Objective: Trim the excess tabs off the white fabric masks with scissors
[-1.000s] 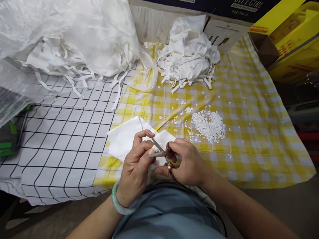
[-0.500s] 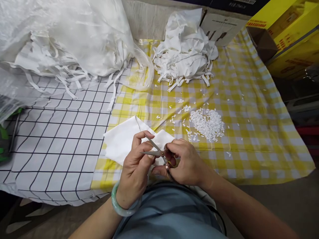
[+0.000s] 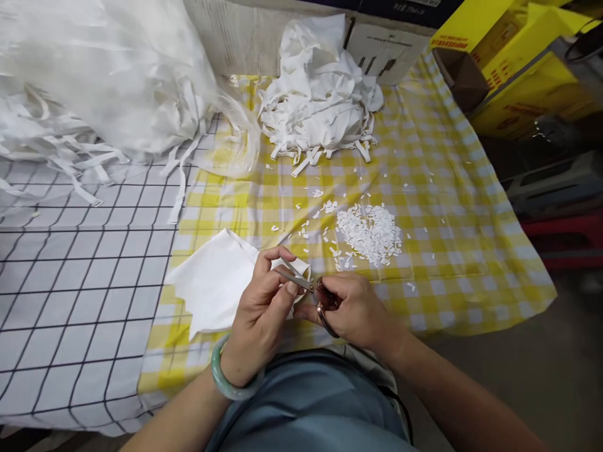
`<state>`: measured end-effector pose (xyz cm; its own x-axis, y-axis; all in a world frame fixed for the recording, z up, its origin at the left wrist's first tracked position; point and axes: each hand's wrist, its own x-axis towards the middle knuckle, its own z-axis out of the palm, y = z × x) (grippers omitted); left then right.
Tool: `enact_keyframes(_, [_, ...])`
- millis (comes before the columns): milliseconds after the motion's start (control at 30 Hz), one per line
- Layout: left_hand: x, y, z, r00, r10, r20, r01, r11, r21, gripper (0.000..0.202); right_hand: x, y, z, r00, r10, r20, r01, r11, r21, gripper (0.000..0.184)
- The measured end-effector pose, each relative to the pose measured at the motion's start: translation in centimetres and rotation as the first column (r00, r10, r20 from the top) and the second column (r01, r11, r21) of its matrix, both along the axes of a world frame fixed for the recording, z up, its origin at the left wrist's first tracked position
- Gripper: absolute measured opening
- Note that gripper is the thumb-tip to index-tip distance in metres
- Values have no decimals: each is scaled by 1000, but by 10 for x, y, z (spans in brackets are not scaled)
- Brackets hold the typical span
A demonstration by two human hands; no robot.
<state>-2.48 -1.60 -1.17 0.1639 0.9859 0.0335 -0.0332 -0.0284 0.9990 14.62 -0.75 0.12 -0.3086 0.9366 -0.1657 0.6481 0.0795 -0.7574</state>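
Scissors [image 3: 301,282] gripped in right hand [image 3: 354,309], left hand [image 3: 260,314] pinching something its fingers hide.

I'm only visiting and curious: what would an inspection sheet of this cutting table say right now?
surface: yellow checked cloth beside a black-grid white cloth.
job's things: scissors; white fabric piece by the left hand; heap of tiny white snippets.
clutter: pile of white strips; clear plastic bag with more strips.
hands: right hand grips the scissors; left hand, wearing a green bangle, pinches at the blades, and what it holds is hidden.
cables: nothing seen.
surroundings: yellow cartons and a cardboard box behind the cloths.
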Motion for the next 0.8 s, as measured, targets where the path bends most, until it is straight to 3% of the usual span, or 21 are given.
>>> enact_keyframes(133, [21,19,-1,990,-92,-107,95,995,27,29,22,1,-12,991,-134,-12,130,977,-168,53])
enact_keyframes(233, [9,24,13,942,-254,-220,258,966,-11,28,46,9,-14,972,-230,47,234,937,-260,52])
enact_keyframes(267, [-4,22,20,909,-320,-268,324,946,-30,26,54,12,-13,958,-268,105,285,936,-207,51])
enact_keyframes(333, [-41,13,34,842,-365,-396,378,925,-50,20,62,20,-8,926,-318,204,320,947,23,48])
enact_keyframes(367, [-62,6,38,821,-314,-476,338,941,-38,17,62,22,-7,929,-299,220,272,951,144,49])
enact_keyframes(433, [-101,-10,36,754,-91,-650,144,989,29,12,46,23,-7,972,-133,192,72,953,293,55])
enact_keyframes(500, [-127,-26,22,621,88,-779,-11,995,103,31,16,18,-12,980,133,145,-173,934,314,56])
enact_keyframes(567, [-140,-36,5,560,79,-824,-28,997,76,52,-20,8,-17,937,335,101,-350,898,267,39])
enact_keyframes(600, [-142,-38,0,575,27,-818,-2,999,32,53,-37,5,-19,921,385,66,-389,890,236,28])
enact_keyframes(667, [-142,-33,2,645,-89,-759,70,996,-58,47,-63,4,-17,920,387,-65,-371,911,178,22])
enact_keyframes(733, [-136,-14,22,723,-117,-680,102,993,-63,38,-77,19,-6,911,312,-268,-294,950,105,21])
enact_keyframes(800, [-125,23,57,801,-48,-597,68,998,10,27,-79,53,17,870,196,-453,-192,980,55,15])
